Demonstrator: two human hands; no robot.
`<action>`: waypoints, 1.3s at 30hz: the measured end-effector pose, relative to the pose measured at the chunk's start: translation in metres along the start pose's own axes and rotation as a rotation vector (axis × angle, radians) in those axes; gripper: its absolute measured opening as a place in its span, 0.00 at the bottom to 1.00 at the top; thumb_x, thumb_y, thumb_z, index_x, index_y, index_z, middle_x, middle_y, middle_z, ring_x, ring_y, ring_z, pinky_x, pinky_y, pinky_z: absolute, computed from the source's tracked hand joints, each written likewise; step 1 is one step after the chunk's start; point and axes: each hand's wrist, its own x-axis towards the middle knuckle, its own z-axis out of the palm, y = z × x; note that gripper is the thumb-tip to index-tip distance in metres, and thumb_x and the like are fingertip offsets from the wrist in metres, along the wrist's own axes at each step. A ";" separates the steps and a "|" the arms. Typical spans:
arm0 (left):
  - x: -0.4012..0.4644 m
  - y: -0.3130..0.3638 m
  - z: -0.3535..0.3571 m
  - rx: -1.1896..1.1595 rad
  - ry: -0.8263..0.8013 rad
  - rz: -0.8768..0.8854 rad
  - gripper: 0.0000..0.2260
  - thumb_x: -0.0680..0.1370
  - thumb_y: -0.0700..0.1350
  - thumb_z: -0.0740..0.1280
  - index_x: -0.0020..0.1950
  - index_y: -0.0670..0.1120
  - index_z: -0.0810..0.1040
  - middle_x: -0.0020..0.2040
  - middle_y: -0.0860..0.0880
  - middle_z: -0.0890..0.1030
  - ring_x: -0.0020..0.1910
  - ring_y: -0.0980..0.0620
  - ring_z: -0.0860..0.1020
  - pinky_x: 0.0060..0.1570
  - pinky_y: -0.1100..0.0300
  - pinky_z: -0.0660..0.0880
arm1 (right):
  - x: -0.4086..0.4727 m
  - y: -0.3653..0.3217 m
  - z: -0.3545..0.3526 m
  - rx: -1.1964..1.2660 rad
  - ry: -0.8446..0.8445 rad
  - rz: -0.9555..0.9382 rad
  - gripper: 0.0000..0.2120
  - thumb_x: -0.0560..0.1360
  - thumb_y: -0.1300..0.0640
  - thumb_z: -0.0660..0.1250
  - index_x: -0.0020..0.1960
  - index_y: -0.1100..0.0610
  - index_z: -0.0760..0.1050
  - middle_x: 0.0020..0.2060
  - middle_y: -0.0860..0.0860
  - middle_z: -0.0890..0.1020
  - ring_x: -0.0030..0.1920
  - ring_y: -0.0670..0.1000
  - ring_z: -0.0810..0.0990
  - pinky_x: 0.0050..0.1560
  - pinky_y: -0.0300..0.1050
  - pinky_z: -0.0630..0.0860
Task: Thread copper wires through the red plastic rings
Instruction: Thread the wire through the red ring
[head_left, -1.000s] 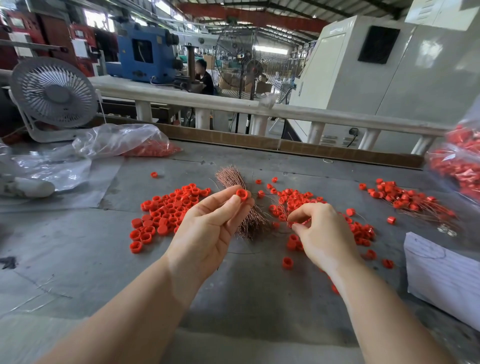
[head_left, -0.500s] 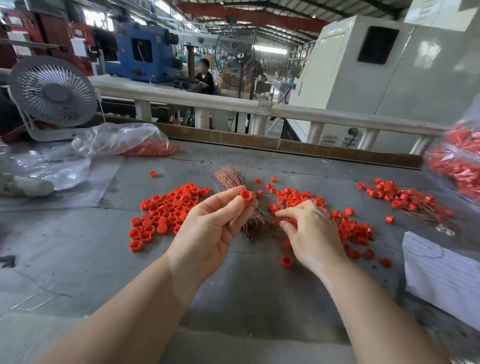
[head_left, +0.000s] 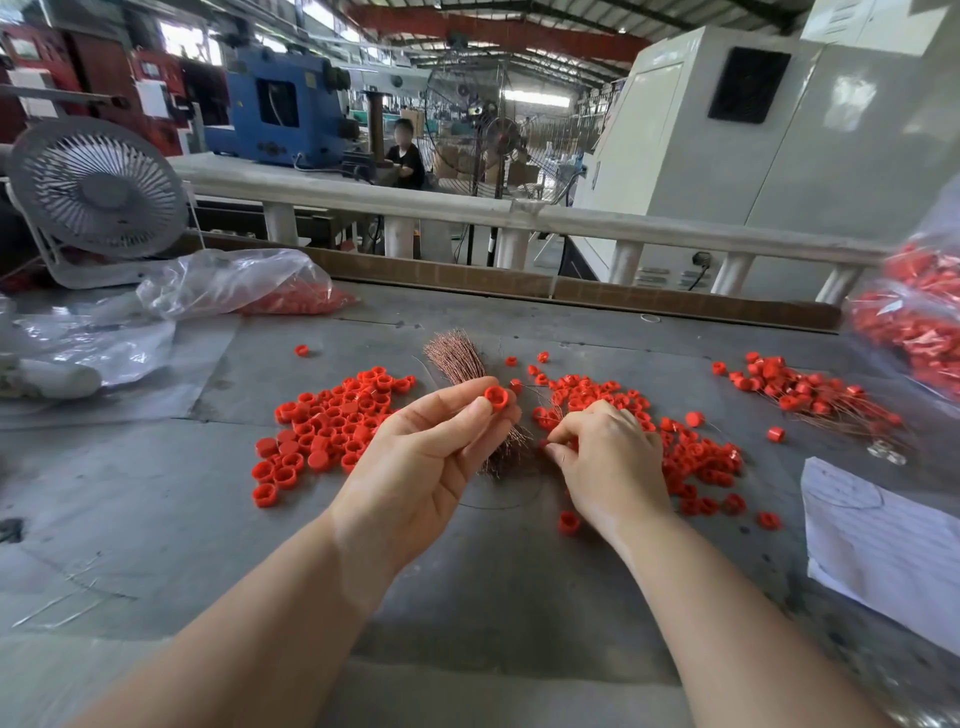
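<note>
Ring (head_left: 496, 399) pinched in left hand (head_left: 426, 462) fingertips, held above copper wire bundle (head_left: 457, 358), unchanged. Right hand (head_left: 608, 462) has dropped to bundle's near end, fingers curled closed; wire in pinch: cannot tell. Judgement: fetching wire, threading next.

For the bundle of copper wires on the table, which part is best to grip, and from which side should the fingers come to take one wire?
Probably at the fanned far end of the copper wire bundle, coming from above. There the strands spread apart, so one can likely be pinched alone. The near end is packed tight and partly hidden behind the left hand, which holds a red ring. The right hand is nearest.
</note>
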 end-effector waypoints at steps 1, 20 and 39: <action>0.000 0.000 0.000 0.006 -0.004 -0.002 0.07 0.67 0.34 0.66 0.40 0.39 0.84 0.40 0.42 0.84 0.40 0.50 0.84 0.36 0.66 0.78 | 0.000 0.000 0.000 -0.003 -0.001 -0.001 0.04 0.75 0.51 0.68 0.46 0.49 0.80 0.48 0.48 0.75 0.57 0.51 0.70 0.48 0.44 0.57; 0.001 0.002 -0.002 -0.018 0.009 -0.006 0.08 0.67 0.34 0.67 0.42 0.38 0.83 0.40 0.41 0.84 0.41 0.50 0.84 0.35 0.66 0.79 | 0.003 0.024 -0.039 0.026 0.134 0.321 0.10 0.74 0.63 0.65 0.45 0.50 0.80 0.46 0.53 0.83 0.52 0.58 0.77 0.56 0.53 0.72; -0.001 0.003 0.000 -0.011 -0.005 -0.003 0.08 0.67 0.33 0.67 0.40 0.39 0.85 0.41 0.41 0.84 0.41 0.50 0.84 0.36 0.66 0.79 | 0.004 0.032 -0.032 -0.158 0.041 0.334 0.02 0.75 0.52 0.68 0.45 0.48 0.79 0.45 0.50 0.82 0.55 0.56 0.75 0.54 0.49 0.63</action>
